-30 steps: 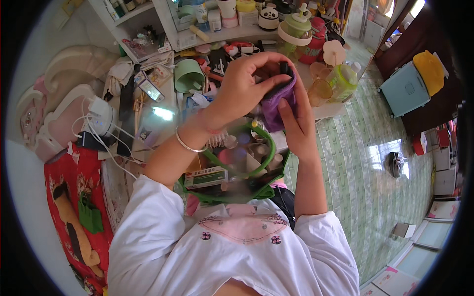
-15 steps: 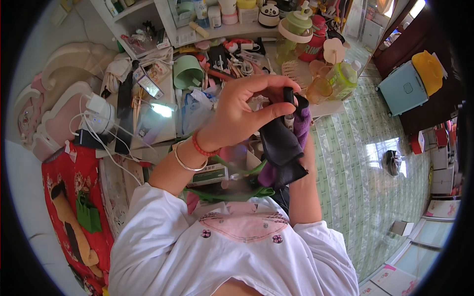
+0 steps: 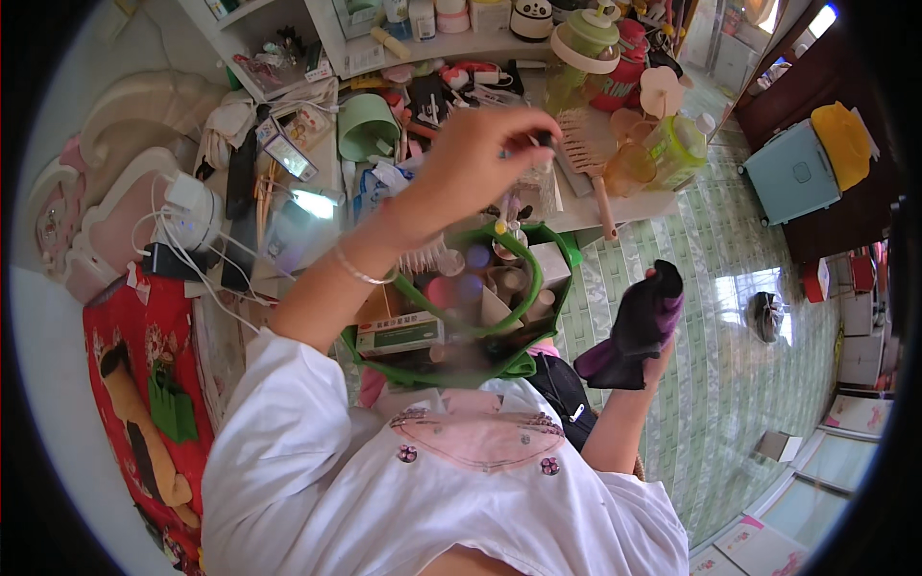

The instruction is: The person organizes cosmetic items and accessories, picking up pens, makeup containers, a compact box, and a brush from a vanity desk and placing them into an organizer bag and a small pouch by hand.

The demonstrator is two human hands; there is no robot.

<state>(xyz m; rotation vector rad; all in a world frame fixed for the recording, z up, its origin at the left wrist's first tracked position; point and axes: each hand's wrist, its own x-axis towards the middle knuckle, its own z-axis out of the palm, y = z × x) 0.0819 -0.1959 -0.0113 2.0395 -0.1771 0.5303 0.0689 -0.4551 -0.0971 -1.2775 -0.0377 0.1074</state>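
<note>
My left hand [image 3: 485, 158] is raised over the desk edge, fingertips pinched round the black cap [image 3: 545, 140] of a small bottle. Most of that bottle is hidden or blurred. My right hand [image 3: 657, 357] is held out to the right above the floor, closed on a black and purple cloth [image 3: 639, 322] that covers most of the fingers. Below my left hand, a green bag [image 3: 530, 365] stands open against my lap. Inside it are several bottles and jars and a white and green box [image 3: 401, 331].
The desk holds a pink hairbrush [image 3: 595, 173], a green cup [image 3: 367, 128], a green-lidded bottle [image 3: 583, 48], an amber jar [image 3: 629, 171] and a lit phone [image 3: 315, 205]. White cables [image 3: 216, 248] trail at left. A blue suitcase [image 3: 792, 175] stands on the tiled floor at right.
My hands have parted. The right has carried the cloth right and toward me, off the small bottle; the left keeps the bottle, a little up and left. The bag's inside now shows.
</note>
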